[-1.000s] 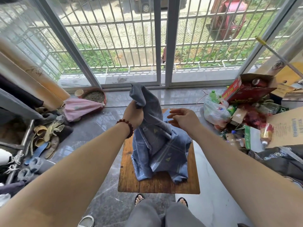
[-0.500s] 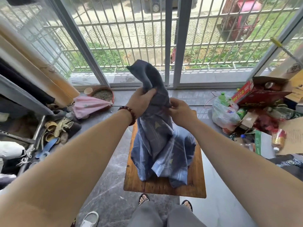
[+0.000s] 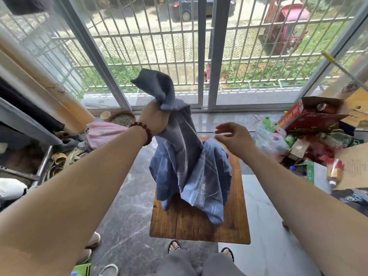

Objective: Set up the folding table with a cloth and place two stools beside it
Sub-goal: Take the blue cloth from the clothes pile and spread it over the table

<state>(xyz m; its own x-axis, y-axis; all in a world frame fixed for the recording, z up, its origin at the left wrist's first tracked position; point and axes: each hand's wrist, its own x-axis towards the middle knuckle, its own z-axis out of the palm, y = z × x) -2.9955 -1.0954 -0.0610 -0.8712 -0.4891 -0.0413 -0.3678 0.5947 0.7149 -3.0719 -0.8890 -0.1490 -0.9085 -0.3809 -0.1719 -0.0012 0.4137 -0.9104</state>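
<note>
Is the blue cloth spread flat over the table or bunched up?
Bunched up. The left hand grips the cloth near one end, raised; its crumpled folds heap on the table, whose near wood shows bare.

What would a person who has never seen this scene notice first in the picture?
The eye falls first on the blue cloth in the centre, bunched in the left hand and lifted so that its lower folds hang onto the small wooden table. The right hand hovers beside it, fingers loose, holding nothing. On the floor to the right lies a heap of boxes, bags and bottles, near the barred window.
</note>
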